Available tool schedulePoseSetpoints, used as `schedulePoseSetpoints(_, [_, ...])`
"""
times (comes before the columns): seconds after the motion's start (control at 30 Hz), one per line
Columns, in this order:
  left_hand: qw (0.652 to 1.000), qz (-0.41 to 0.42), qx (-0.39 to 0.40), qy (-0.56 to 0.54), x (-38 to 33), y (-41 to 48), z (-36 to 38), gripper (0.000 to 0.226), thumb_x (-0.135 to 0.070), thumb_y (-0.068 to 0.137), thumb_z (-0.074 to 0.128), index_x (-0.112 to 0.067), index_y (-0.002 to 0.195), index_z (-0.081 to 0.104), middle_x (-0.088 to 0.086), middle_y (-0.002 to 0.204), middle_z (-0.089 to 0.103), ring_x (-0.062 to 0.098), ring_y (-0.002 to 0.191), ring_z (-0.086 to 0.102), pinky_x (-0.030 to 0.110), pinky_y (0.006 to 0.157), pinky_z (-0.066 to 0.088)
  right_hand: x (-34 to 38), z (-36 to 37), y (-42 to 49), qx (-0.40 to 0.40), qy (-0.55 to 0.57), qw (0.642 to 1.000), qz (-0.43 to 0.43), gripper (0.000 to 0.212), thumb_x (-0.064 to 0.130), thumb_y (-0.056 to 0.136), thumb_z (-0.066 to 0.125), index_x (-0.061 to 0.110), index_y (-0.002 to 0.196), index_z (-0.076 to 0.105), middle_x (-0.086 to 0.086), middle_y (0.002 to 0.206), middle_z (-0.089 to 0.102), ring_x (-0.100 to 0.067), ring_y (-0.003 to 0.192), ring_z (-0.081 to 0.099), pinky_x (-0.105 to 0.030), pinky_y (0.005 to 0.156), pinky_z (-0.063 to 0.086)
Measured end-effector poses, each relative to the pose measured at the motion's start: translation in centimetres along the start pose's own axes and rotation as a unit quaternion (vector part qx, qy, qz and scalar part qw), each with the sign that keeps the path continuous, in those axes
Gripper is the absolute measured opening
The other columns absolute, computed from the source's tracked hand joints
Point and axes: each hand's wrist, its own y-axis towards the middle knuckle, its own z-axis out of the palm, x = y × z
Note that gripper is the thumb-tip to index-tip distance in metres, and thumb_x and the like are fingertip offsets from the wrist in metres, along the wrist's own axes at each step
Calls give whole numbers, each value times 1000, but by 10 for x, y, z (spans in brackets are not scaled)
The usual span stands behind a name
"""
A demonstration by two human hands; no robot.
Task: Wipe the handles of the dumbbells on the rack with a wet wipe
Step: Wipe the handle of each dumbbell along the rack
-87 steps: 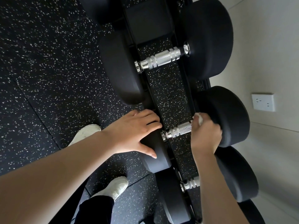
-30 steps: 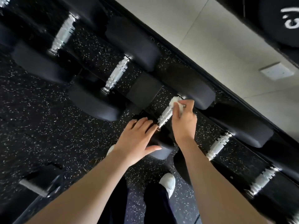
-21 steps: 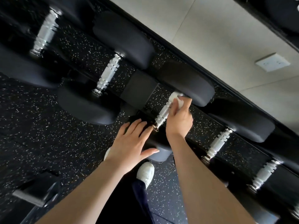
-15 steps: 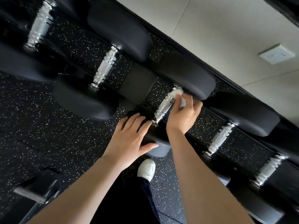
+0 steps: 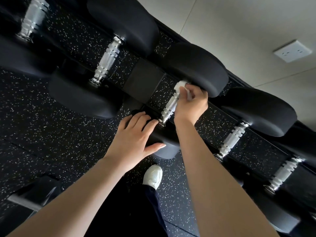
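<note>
A gym corner: black rubber floor (image 5: 42, 125) flecked with white, and a pale tiled wall (image 5: 239, 31) beyond the hands. A white socket (image 5: 292, 50) sits on that wall, above and to the right of the right hand. A low black rack (image 5: 143, 81) runs slantwise between floor and wall, carrying a row of black dumbbells with ribbed silver grips.

The right hand (image 5: 191, 103) is clamped on a white wet wipe (image 5: 181, 85), its fingers curled round the bunched cloth. It presses the wipe onto the far end of one dumbbell's handle (image 5: 169, 106), just where it meets the far weight head (image 5: 196, 69). The rest of the handle lies bare and shiny, running from this hand back toward the left hand.

The left hand (image 5: 135, 135) lies flat with fingers straight and thumb out to the side. It rests on the near weight head (image 5: 164, 144) of the same dumbbell and holds nothing. The two hands are apart, with the near end of the handle between them.

Left of the left hand lies a neighbouring grip (image 5: 106, 59) on a larger dumbbell. Right of the right forearm lie a smaller grip (image 5: 232, 139) and, further right, a last grip (image 5: 283, 173). Below the left hand, between the forearms, a white shoe (image 5: 153, 175) and a dark trouser leg (image 5: 153, 199) stand on the floor.
</note>
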Motion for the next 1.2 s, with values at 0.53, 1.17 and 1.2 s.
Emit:
schedulePoseSetpoints(0.53, [1000, 0, -5, -18, 1, 0, -3, 61, -62, 85, 37, -14, 115, 60, 6, 113, 59, 27, 119, 52, 40, 97, 32, -24, -38, -41, 266, -148, 952, 25, 8, 13, 75, 76, 16, 81, 73, 3, 78, 65, -11, 71, 58, -18, 70, 48])
schedulePoseSetpoints(1.17, [1000, 1, -9, -12, 0, -2, -1, 62, -60, 87, 39, -11, 118, 60, 7, 117, 59, 27, 121, 52, 41, 98, 34, -40, -40, -35, 178, 19, 973, 144, 21, 7, 76, 74, 25, 70, 67, 8, 66, 66, -4, 62, 61, -18, 67, 51])
schedulePoseSetpoints(1.2, [1000, 1, -10, -12, 0, -2, -1, 61, -60, 87, 40, -11, 118, 60, 7, 116, 60, 27, 121, 52, 41, 98, 34, -40, -39, -34, 166, 30, 974, 152, 21, 7, 76, 74, 26, 70, 67, 6, 67, 67, -6, 65, 62, -21, 69, 52])
